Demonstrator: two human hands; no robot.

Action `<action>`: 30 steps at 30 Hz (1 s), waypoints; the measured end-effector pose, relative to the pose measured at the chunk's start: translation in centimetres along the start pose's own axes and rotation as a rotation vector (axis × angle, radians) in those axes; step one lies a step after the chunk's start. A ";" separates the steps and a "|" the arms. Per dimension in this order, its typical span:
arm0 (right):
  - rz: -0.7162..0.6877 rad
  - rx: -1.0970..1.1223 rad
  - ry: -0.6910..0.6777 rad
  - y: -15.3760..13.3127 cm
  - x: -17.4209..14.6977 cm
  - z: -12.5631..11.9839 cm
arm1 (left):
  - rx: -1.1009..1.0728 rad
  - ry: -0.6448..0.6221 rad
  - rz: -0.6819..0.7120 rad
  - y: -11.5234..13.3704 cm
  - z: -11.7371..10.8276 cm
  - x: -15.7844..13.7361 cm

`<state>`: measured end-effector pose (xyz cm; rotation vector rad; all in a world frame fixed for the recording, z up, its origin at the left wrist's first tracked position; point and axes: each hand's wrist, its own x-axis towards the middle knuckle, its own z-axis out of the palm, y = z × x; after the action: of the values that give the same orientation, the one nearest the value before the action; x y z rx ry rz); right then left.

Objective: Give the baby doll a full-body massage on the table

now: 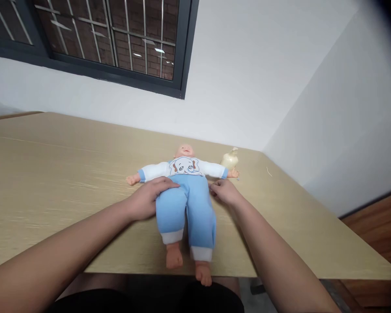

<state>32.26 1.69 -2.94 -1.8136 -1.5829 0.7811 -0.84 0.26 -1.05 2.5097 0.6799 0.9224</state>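
Note:
A baby doll (197, 200) lies on its back on the table, its head away from me and its feet at the front edge. It wears blue trousers and a white top with an elephant face on the chest. Around the doll's hip on the left side, my left hand (145, 198) is closed, with its thumb side over the trousers and the other fingers partly hidden. My right hand (225, 191) has curled fingers against the opposite side of the trousers at the waist; their tips are partly hidden. Both doll arms are spread wide.
A knotted cream-coloured bag (230, 160) sits beside the doll's hand on the right. Farther right, a thin pale strip (269, 171) lies on the wooden table (68, 174). White walls and a barred window (117, 39) stand behind.

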 end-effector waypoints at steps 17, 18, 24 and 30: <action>-0.709 -0.426 -0.034 -3.7 -5.2 4.2 | 0.045 0.036 -0.165 -2.2 -1.3 -0.1; -0.787 -0.463 -0.013 -4.0 -5.5 4.4 | 0.035 0.045 -0.164 -2.3 -1.4 0.0; -1.242 -0.508 0.033 -5.2 -6.9 4.9 | -0.035 0.059 -0.165 -2.9 -1.9 -0.1; -1.272 -0.366 0.225 -5.4 -7.0 4.8 | -0.172 -0.019 -0.138 -3.2 -2.7 -0.5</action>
<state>24.30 -4.36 -1.63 -0.6858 -2.2958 -0.3072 -3.98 3.08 -0.96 2.2872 0.7254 0.8675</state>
